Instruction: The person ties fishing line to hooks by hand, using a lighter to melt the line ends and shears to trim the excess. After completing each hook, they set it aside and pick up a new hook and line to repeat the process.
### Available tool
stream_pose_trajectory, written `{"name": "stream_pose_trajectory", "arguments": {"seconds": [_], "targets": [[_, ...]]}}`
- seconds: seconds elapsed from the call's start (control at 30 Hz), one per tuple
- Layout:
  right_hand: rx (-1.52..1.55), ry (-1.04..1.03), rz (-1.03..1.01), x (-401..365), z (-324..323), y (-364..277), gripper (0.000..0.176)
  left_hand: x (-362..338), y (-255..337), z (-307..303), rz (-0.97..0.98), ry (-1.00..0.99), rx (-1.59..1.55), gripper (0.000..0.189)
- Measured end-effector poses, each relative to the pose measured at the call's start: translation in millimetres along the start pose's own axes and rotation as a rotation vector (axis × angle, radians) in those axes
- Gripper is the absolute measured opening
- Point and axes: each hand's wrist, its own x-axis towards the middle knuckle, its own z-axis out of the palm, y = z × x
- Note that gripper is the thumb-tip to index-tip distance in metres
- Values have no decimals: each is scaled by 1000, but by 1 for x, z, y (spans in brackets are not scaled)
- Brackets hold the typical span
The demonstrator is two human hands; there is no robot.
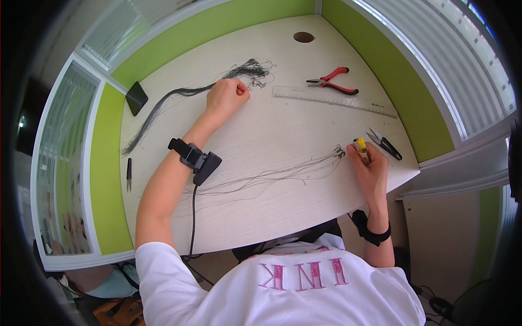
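Observation:
My left hand (227, 100) is closed in a pinch beside a bundle of dark threads (182, 91), near its curled, tangled end. What the fingertips hold, if anything, is too small to make out. At the right side of the desk, my right hand (372, 169) is wrapped round a yellow lighter (361, 144) with a metal top. Just left of it lie the small dark looped ends (340, 151) of several long thin threads (277, 175), which stretch leftward across the desk toward my left forearm.
Red-handled pliers (333, 81) and a transparent ruler (331, 101) lie at the back right. Black thread snips (387, 145) rest beyond my right hand. Tweezers (129, 175) and a black phone-like slab (136, 98) are at the left. Green partitions (391, 76) border the desk (304, 130). A cable (194, 217) hangs from my left wrist device.

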Motion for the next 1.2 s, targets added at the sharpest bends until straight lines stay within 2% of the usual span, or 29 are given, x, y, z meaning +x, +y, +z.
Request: {"name": "stream_pose_trajectory", "arguments": {"seconds": [0.07,0.13,0.33,0.47,0.53,0.67,0.73,0.77,0.83,0.97,1.07,1.2], "targets": [[-3,2,-9,0,0,1,25,0,-2,-1,61,-5,49,14],[13,-11,-14,-1,0,3,24,0,-10,-5,403,30,78,9],[22,-7,-31,-1,1,3,21,9,-22,-11,646,-10,100,8],[16,-14,-22,-3,0,3,20,6,-20,-12,552,-68,-52,9],[15,7,-75,-3,1,5,20,3,-12,-17,387,-63,-241,11],[126,23,-8,-5,2,4,16,-20,20,-26,348,-73,-332,11],[181,45,-179,-9,2,-7,9,-43,42,-28,341,-190,-573,3],[179,49,-169,-11,3,-15,9,-54,52,-31,342,-200,-575,3],[257,-84,-302,-12,5,-34,8,-73,69,-37,333,-314,-814,1],[290,-178,-355,-11,14,-60,12,-93,81,-40,343,-377,-869,3],[335,-268,-369,-8,19,-70,16,-103,86,-42,408,-320,-861,4],[332,-276,-433,-11,26,-73,14,-112,88,-47,440,-252,-794,5]]}}
